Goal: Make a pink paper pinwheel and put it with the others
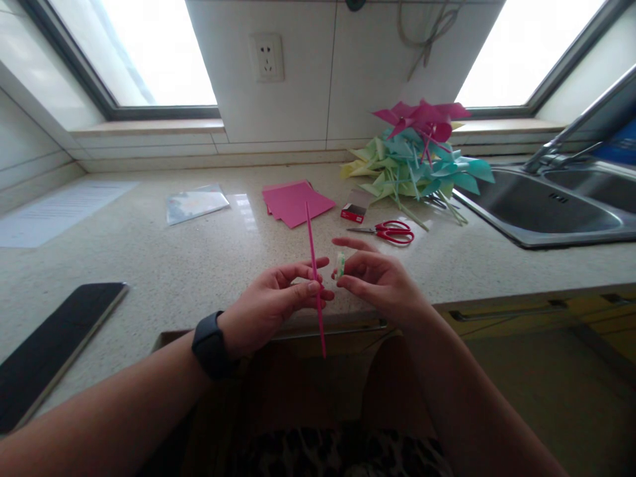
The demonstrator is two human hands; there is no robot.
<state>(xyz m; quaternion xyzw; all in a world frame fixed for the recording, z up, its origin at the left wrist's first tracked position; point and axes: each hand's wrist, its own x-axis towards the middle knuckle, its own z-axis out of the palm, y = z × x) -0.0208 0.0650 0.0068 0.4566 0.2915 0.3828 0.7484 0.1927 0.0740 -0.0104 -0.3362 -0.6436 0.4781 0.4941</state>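
Observation:
My left hand [278, 301] pinches a thin pink stick [313, 265] that stands nearly upright, its top over the counter and its lower end below the counter edge. My right hand [380, 278] is closed around a small pale green and white piece [340, 265], held just right of the stick. Both hands hover over the front edge of the speckled countertop [173, 258]. A dark watch sits on my left wrist.
Pink paper sheets [295, 202], a small red box [353, 212] and red scissors [390, 232] lie behind my hands. A heap of paper pinwheels [417, 156] sits by the steel sink [546, 209]. A black tablet [50, 348] lies at the left.

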